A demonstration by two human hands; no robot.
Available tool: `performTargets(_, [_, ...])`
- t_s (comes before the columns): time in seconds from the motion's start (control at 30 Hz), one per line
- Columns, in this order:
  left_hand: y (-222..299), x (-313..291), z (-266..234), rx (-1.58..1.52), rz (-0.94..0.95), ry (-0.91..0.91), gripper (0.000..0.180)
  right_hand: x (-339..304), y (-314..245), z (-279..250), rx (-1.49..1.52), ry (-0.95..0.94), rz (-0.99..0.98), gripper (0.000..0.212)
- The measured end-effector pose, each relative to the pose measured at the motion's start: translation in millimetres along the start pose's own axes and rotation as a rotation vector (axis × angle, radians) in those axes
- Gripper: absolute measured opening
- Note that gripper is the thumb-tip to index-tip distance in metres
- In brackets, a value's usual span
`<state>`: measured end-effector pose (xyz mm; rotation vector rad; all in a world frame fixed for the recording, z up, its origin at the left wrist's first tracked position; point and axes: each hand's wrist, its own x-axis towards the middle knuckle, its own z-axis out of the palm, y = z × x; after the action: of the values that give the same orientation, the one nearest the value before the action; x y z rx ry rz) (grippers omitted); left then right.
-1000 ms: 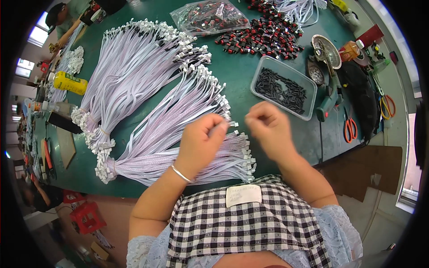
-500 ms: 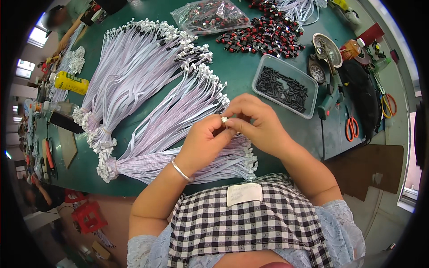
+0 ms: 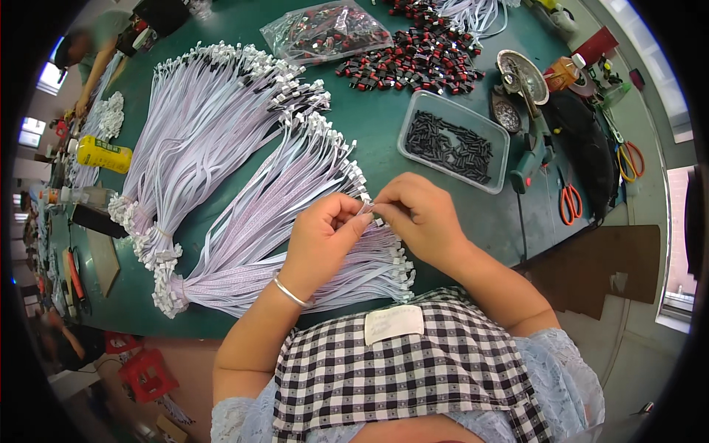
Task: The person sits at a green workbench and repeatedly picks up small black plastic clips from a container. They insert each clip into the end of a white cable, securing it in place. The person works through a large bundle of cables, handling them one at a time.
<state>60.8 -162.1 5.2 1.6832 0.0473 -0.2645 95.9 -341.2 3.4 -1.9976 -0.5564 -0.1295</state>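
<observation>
My left hand [image 3: 325,235] pinches a white ribbon cable near its end [image 3: 367,207], between thumb and bent fingers. From the other side, the thumb and forefinger of my right hand [image 3: 422,218] close on the tip of that same cable. The fingertips of both hands almost meet, so fine detail at the tip is too small to make out. Beneath and beside them lies a fanned bundle of white and pale pink ribbon cables [image 3: 247,221] with small white connectors. Farther left is a second, larger cable bundle [image 3: 199,133], tied at its near end.
A clear plastic box [image 3: 505,159] of short black tubes stands beyond my right hand. Behind it are a heap of red-and-black parts [image 3: 421,63] and a filled clear bag [image 3: 325,33]. Orange-handled scissors [image 3: 570,204], a green tool [image 3: 532,164] and a yellow bottle [image 3: 103,154] also lie here.
My hands have shifted slightly nearer in the view, and their grip around the cable end has changed. The white connector that showed between my fingers is harder to see. The whole view has shifted a little.
</observation>
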Motion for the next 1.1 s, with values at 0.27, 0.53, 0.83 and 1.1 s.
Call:
performTargets(0.27, [-5.7, -0.4, -1.0, -0.278, -0.014, -0.018, 0.012, 51.2, 61.5, -85.6, -0.583, -0.128, 0.012, 0.018])
performTargets(0.53, [28.3, -8.5, -13.4, 0.463, 0.558, 0.028, 0.010, 50.2, 78.5, -82.4, -0.567, -0.345, 0.071, 0.014])
performTargets(0.83, [4.6, -7.3, -10.4, -0.105, 0.051, 0.022, 0.010, 51.5, 75.1, -88.9, -0.651, -0.272, -0.012, 0.009])
performTargets(1.1, [-6.1, -5.6, -9.3, -0.257, -0.061, -0.012, 0.009, 23.2, 29.0, -77.3, 0.321, -0.310, 0.224, 0.013])
